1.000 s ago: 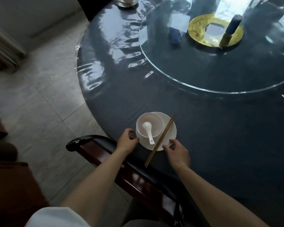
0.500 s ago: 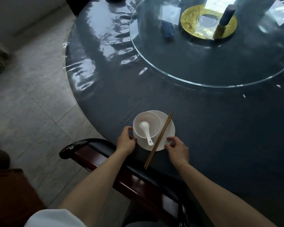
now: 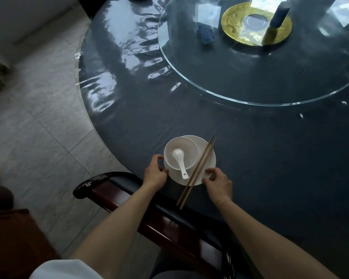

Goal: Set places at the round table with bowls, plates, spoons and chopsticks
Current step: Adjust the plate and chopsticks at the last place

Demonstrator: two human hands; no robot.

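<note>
Your left hand (image 3: 155, 174) pinches the plate (image 3: 207, 168) rim beside the bowl (image 3: 187, 153) holding the spoon (image 3: 179, 161); the chopsticks (image 3: 195, 174) lie across the plate, and your right hand (image 3: 219, 184) pinches its near-right rim. You seem to be squaring this place near the counter (image 3: 270, 158) edge; let go gently.

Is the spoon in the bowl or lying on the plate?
In the bowl: the white spoon's scoop rests inside it, and the handle leans out over the near rim, above the plate.
</note>
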